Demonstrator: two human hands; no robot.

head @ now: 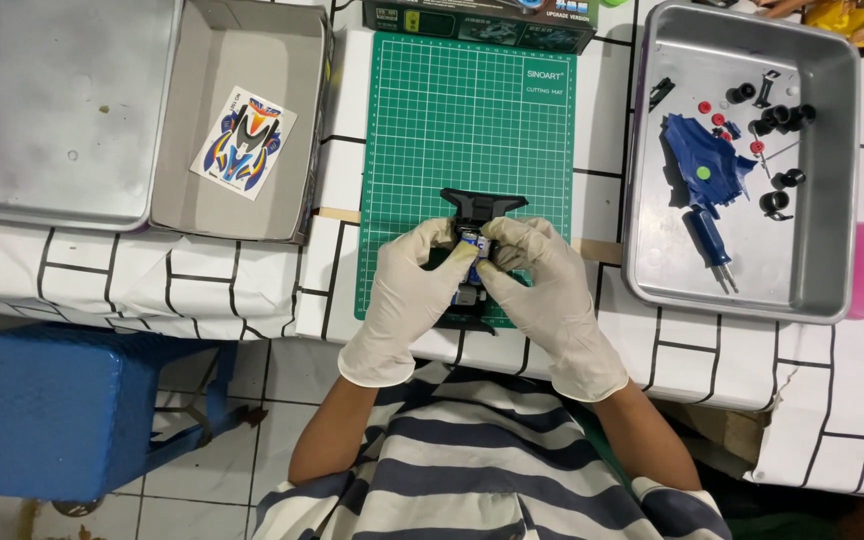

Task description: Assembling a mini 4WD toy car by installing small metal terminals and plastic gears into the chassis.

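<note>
Both gloved hands, left hand (399, 300) and right hand (549, 300), clench one black toy car chassis (479, 215) at the near edge of the green cutting mat (472, 120). Chassis long axis runs near-to-far, between both sets of fingers, equally close. Right tray (832, 290): one blue body shell (700, 150), one screwdriver (714, 245), several wheels. Far left box (192, 215): one sticker sheet (243, 137).

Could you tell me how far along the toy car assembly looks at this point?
It looks partway. Both gloved hands, left hand and right hand, grip the black chassis over the green cutting mat, pressing on something small at its middle. Not yet fitted: the blue body shell, black wheels and a blue screwdriver lie in the metal tray. The sticker sheet lies in the box lid, seemingly unused.
</note>
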